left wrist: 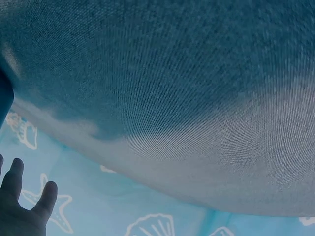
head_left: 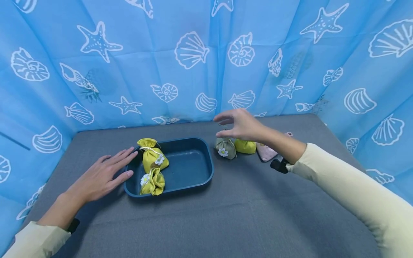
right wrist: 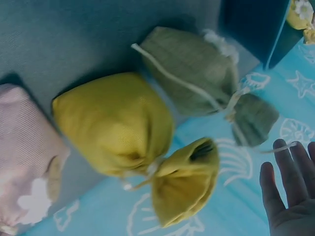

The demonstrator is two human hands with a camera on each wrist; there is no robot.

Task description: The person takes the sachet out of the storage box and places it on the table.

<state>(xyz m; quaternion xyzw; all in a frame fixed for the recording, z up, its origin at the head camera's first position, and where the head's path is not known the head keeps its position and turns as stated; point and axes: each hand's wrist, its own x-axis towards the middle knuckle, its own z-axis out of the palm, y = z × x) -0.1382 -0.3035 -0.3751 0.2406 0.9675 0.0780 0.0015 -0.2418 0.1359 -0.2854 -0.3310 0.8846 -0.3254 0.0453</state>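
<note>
Five small drawstring pouches in all, counted from the head view. Two yellow ones lie inside the dark blue tray (head_left: 193, 177) at centre frame, both at its left end: an upper yellow pouch (head_left: 152, 154) leaning by the rim, daisy on its front, and a lower yellow pouch (head_left: 153, 182) on its side, also with a daisy. Three more sit on the grey tabletop (head_left: 226, 218) just right of the tray, in a close row: one green pouch (head_left: 226, 147) with a daisy, one yellow pouch (head_left: 245, 146), one pink pouch (head_left: 267, 151) farthest right.

One right hand (head_left: 240, 125), cream sleeve, hangs above the row of three, over the green and yellow ones. Fingers loosely curved and apart, thumb below; they pinch nothing and touch no pouch that I can see. Right wrist view confirms: fingers (right wrist: 288, 189) straight, at lower right of frame, clear of the green pouch (right wrist: 197, 69), the yellow pouch (right wrist: 118, 123) and the pink pouch (right wrist: 24, 147) at left edge.

One left hand (head_left: 101, 175) lies flat on the tabletop at left of frame, fingers spread, tips at the tray's left rim; contact with the rim cannot be told. Left wrist view shows only two fingertips (left wrist: 19, 189) at lower left and grey cloth.

Blue curtain (head_left: 193, 53) with white shells and starfish on three sides.
</note>
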